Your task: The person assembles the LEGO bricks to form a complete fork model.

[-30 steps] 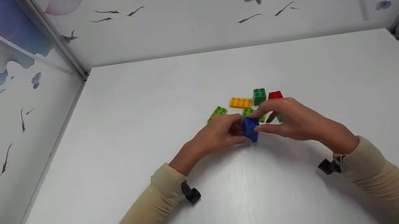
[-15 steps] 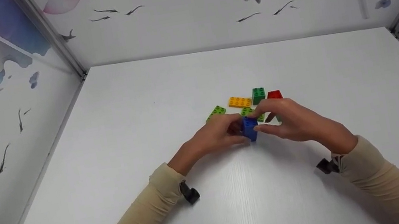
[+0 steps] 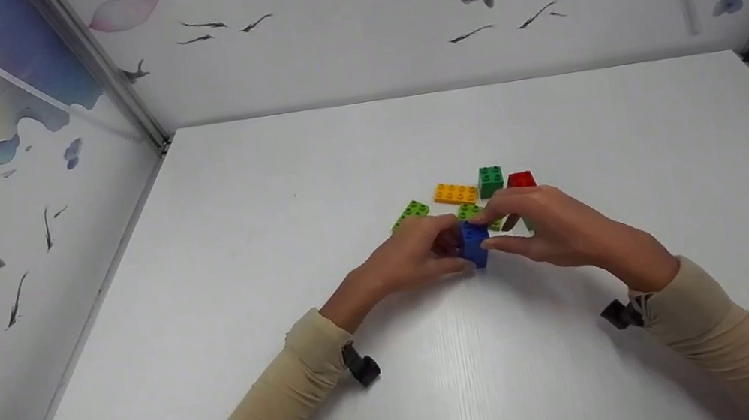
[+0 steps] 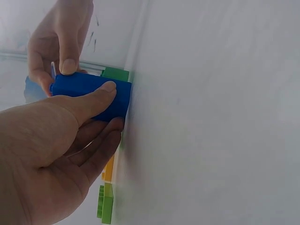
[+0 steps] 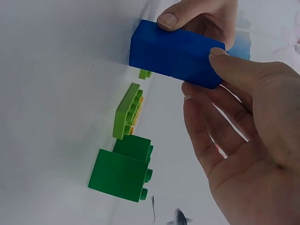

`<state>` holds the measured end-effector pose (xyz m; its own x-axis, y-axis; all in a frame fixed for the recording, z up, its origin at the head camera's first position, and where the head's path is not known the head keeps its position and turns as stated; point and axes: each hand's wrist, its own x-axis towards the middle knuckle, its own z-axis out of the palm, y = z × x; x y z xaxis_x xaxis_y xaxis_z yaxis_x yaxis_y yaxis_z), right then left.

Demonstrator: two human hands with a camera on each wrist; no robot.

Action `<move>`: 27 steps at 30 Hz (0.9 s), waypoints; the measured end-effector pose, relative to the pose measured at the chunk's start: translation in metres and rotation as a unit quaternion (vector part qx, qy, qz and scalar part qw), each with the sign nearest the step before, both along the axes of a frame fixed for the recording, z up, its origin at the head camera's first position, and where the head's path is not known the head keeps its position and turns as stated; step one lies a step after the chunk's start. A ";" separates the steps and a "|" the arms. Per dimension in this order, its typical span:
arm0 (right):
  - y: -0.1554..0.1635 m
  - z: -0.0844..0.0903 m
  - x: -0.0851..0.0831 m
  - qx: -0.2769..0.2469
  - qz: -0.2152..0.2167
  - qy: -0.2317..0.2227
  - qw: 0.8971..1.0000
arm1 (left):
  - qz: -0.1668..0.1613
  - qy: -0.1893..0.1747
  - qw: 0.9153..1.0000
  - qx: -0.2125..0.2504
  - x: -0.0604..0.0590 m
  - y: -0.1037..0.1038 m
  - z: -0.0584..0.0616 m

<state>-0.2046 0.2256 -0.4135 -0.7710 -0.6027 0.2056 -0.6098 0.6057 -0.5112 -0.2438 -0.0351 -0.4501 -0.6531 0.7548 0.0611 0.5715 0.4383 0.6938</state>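
**Two hands on a pair of blue bricks**

Here, both hands meet on two blue plastic studded bricks (image 3: 473, 243) joined end to end, held just above the white desk (image 3: 308, 175). The left hand (image 3: 404, 260) pinches one end, thumb on top and fingers (image 4: 101, 140) curled beneath; the right hand (image 3: 550, 224) pinches the other the same way. Just beyond the blue bricks lie a lime green flat brick (image 3: 411, 212), an orange flat plate (image 3: 455, 193), a dark green cube brick (image 3: 490, 181) and a red brick (image 3: 520, 179), close together. The blue bricks look light, rigid and smooth-sided, likely slippery under a loose pinch; the flat side faces near the seam seem the surest hold.
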 end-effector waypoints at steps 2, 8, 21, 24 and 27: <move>0.002 -0.001 0.000 -0.003 0.004 0.005 1.000 | -0.002 0.002 1.000 0.000 0.000 0.001 -0.001; 0.005 -0.002 -0.002 -0.015 0.011 0.000 1.000 | -0.001 -0.005 1.000 -0.002 0.001 0.002 0.000; 0.006 -0.004 -0.004 -0.030 0.017 -0.030 0.999 | 0.000 -0.005 1.000 0.004 0.001 -0.001 -0.004; 0.007 -0.003 -0.004 -0.032 0.018 -0.022 0.999 | -0.002 0.002 1.000 0.005 0.001 0.000 -0.004; 0.008 -0.003 -0.004 -0.035 0.019 -0.011 0.999 | -0.001 0.001 1.000 0.009 0.001 0.000 -0.003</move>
<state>-0.2090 0.2336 -0.4163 -0.7521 -0.6166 0.2327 -0.6206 0.5436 -0.5652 -0.2430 -0.0350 -0.4536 -0.6514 0.7550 0.0752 0.5731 0.4247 0.7009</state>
